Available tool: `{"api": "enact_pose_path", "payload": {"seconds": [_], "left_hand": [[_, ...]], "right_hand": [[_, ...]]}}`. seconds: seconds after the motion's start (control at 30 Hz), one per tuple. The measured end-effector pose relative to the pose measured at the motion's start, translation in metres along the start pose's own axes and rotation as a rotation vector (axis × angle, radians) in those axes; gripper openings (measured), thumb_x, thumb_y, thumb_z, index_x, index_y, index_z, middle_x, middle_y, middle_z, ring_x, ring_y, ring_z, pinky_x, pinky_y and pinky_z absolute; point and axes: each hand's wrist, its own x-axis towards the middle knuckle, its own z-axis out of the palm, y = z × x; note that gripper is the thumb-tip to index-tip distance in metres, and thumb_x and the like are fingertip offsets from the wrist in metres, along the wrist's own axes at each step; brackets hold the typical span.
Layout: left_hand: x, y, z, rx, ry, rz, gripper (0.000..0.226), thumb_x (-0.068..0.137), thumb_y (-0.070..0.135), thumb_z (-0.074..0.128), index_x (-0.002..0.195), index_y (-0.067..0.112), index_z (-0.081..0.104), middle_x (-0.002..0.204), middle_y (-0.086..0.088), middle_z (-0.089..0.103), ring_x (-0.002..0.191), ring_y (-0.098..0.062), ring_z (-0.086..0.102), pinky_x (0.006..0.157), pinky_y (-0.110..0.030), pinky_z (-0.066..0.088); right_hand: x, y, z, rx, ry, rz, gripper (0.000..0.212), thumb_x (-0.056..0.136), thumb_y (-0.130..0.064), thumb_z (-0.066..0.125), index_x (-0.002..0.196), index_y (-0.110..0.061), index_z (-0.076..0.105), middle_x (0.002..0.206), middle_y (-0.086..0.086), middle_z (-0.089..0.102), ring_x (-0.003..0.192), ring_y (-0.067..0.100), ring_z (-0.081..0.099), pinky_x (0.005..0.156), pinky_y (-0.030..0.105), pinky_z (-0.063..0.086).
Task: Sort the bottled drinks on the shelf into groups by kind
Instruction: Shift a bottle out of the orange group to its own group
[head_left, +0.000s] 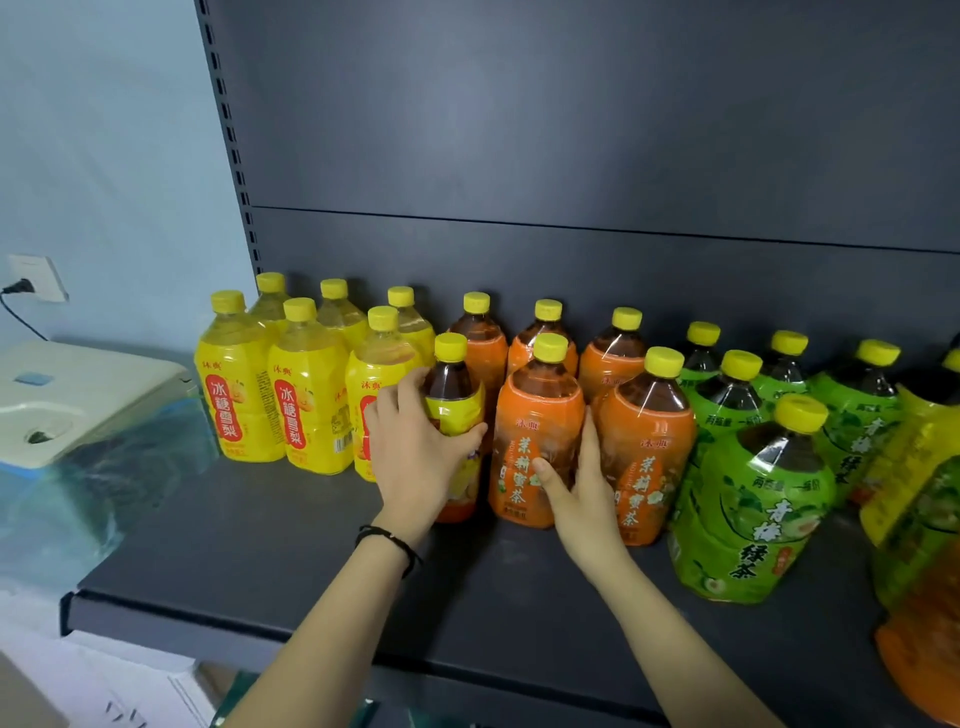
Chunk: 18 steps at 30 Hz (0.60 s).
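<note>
Bottled drinks with yellow caps stand on a dark shelf (270, 582). Several yellow-label bottles (244, 395) stand at the left. Several orange-label bottles (613, 364) fill the middle. Several green-label bottles (748, 499) stand at the right. My left hand (415, 452) grips a dark-tea bottle with a yellow-and-orange label (453, 395) between the yellow and orange groups. My right hand (584, 488) wraps the right side of the front orange-label bottle (535, 431), thumb on its label.
A yellow-and-orange-label bottle (919, 499) stands at the far right edge, partly cut off. A white appliance (67, 400) under plastic wrap sits left of the shelf. A wall socket (36, 278) with a plug is behind it. The shelf's front lip (218, 623) runs below my forearms.
</note>
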Motion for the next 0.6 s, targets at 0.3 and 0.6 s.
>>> {"api": "enact_pose_path", "payload": {"seconds": [0.3,0.6], "left_hand": [[-0.002,-0.042,-0.07,-0.158,-0.131,0.031,0.083,0.061,0.021,0.088,0.131,0.012,0.045,0.121,-0.001,0.043,0.111,-0.007,0.036,0.094,-0.021,0.032],[0.011,-0.087,-0.102,-0.255,-0.303,0.009,0.088,0.071,0.024,0.083,0.144,0.033,0.033,0.132,0.001,0.038,0.125,-0.015,0.037,0.104,-0.034,0.036]], "right_hand": [[0.01,-0.003,0.02,0.175,-0.156,0.016,0.054,0.093,-0.028,0.059,0.129,-0.038,0.019,0.135,-0.007,0.039,0.123,0.011,0.046,0.101,0.033,0.044],[0.039,-0.021,0.056,-0.043,-0.119,0.013,0.061,0.093,-0.033,0.058,0.145,-0.023,0.028,0.146,0.006,0.042,0.131,0.023,0.045,0.104,0.038,0.043]]}}
